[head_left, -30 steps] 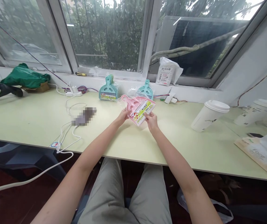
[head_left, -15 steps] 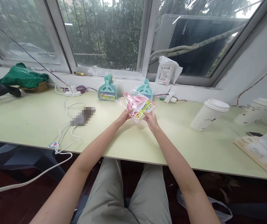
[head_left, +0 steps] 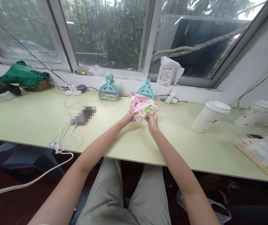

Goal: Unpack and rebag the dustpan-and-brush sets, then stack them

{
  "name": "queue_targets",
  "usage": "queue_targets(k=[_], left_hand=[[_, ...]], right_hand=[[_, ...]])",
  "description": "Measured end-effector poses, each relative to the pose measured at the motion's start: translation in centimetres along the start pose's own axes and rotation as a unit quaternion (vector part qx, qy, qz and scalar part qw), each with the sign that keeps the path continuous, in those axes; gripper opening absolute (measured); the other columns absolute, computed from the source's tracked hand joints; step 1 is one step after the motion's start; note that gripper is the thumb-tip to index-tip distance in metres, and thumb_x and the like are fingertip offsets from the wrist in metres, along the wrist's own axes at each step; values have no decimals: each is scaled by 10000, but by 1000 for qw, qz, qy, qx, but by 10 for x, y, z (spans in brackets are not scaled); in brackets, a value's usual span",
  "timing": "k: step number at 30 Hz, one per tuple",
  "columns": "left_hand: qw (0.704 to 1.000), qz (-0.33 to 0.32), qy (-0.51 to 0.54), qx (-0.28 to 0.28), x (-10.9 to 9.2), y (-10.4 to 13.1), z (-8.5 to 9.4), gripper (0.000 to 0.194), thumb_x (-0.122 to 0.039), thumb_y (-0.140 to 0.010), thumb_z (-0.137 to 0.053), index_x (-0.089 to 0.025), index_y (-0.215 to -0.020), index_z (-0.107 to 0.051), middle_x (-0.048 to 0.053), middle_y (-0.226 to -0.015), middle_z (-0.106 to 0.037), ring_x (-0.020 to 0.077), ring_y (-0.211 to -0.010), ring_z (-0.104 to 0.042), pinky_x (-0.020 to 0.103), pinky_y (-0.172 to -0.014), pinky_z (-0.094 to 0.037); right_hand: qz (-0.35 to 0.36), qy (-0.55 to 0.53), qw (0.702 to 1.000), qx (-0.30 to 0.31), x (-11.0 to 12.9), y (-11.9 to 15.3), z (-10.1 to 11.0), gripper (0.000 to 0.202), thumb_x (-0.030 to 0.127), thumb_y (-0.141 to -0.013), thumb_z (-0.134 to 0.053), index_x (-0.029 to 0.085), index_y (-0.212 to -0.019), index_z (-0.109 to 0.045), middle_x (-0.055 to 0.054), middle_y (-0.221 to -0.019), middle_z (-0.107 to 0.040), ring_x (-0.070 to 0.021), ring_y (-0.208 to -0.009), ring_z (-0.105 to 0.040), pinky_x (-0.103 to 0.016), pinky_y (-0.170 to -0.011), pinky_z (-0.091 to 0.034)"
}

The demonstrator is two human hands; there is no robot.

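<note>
Over the middle of the pale table (head_left: 171, 140), in the head view, both hands hold a pink dustpan-and-brush set (head_left: 143, 105) in clear wrapping, its handle pointing far and left. The left hand (head_left: 128, 118) is closed on the lower left edge, the right hand (head_left: 152, 121) on the lower right — thumbs in front. Light, even pressure would suit this hold, since the film looks slippery. Dark characters on the yellow-green label (head_left: 150, 108) are too small to read surely; at far right, a tissue pack (head_left: 255, 154) reads "Face".
</note>
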State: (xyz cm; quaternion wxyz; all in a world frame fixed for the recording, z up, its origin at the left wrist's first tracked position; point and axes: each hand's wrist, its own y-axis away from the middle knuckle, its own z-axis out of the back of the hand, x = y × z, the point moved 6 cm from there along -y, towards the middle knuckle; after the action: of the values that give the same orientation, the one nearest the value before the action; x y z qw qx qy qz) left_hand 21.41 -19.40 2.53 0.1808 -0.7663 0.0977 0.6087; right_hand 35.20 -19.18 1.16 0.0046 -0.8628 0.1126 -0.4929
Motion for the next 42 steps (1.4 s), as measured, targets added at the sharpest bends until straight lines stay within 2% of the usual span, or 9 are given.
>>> queue_targets(k=[4, 9, 18, 27, 30, 33, 36, 39, 42], left_hand=[[998, -42, -12, -48, -3, 1, 2, 893, -247, -634, -738, -298, -1405, -291, 92, -1379, -496, 281, -1198, -534, 400, -880, -528], [990, -60, -24, -127, 3, 0, 9, 852, -187, -722, -578, -289, -1434, -121, 98, -1419, -416, 268, -1185, -532, 458, -871, -527], [945, -221, -211, -116, -9, 2, 4, 814, -332, -844, -538, -242, -1475, -32, 104, -1455, -379, 232, -1291, -434, 395, -1062, -372], [929, -211, -294, -77, -12, 6, -8, 1069, -525, -798, -603, -193, -1485, 146, 170, -1474, -359, 271, -1242, -498, 405, -1020, -398], [923, -222, -303, -88, -11, 6, -12, 1167, -542, -763, -642, -209, -1459, 234, 184, -1527, -248, 273, -1363, -356, 437, -1092, -310], [868, -284, -343, -221, -29, 19, -5, 1053, -561, -812, -571, -239, -1476, 180, 163, -1578, -17, 257, -1455, -108, 457, -1149, -187], [766, -329, -458, -310, -52, 34, -5, 790, -539, -872, -484, -244, -1497, -100, 138, -1579, -72, 259, -1458, -83, 487, -1160, -135], [680, -349, -592, -254, -60, 34, -16, 553, -458, -888, -497, -231, -1385, -411, 123, -1503, -332, 262, -1426, -221, 497, -1163, -138], [636, -352, -656, -203, -56, 28, -22, 389, -326, -906, -487, -206, -1272, -542, 111, -1377, -510, 237, -1337, -397, 454, -1145, -246]], right_hand=[[-5, -1, 1000, -1, -2, 0, 0, 241, 151, -764, -584, 220, -985, -516, -28, -1026, -687, -126, -868, -681, -267, -763, -580], [-48, -13, 999, 0, -5, 0, -1, 289, 99, -725, -587, 227, -973, -513, -3, -980, -692, -117, -812, -685, -237, -697, -584], [-70, -76, 994, 31, 7, -6, 3, 383, 79, -655, -681, 249, -974, -558, 46, -901, -707, -118, -786, -687, -256, -706, -590], [-9, -71, 997, -9, 10, -6, 9, 301, 140, -627, -753, 182, -890, -610, -23, -944, -714, -172, -880, -685, -339, -817, -583], [8, -77, 997, -27, 10, -5, 12, 331, 144, -622, -755, 185, -914, -606, -30, -970, -711, -174, -898, -683, -339, -830, -578], [23, -79, 996, -34, 12, -6, 15, 349, 149, -621, -753, 189, -931, -599, -36, -1000, -706, -174, -935, -676, -338, -844, -570], [33, -69, 997, -25, 14, -6, 14, 359, 174, -620, -761, 190, -939, -598, -41, -1014, -703, -177, -954, -669, -343, -845, -567], [36, -52, 998, -11, 12, -4, 8, 362, 193, -611, -768, 188, -931, -600, -38, -989, -704, -178, -927, -669, -347, -822, -570], [30, -39, 999, 1, 6, -1, 3, 357, 207, -607, -772, 186, -919, -598, -33, -951, -706, -174, -887, -670, -343, -790, -571]])
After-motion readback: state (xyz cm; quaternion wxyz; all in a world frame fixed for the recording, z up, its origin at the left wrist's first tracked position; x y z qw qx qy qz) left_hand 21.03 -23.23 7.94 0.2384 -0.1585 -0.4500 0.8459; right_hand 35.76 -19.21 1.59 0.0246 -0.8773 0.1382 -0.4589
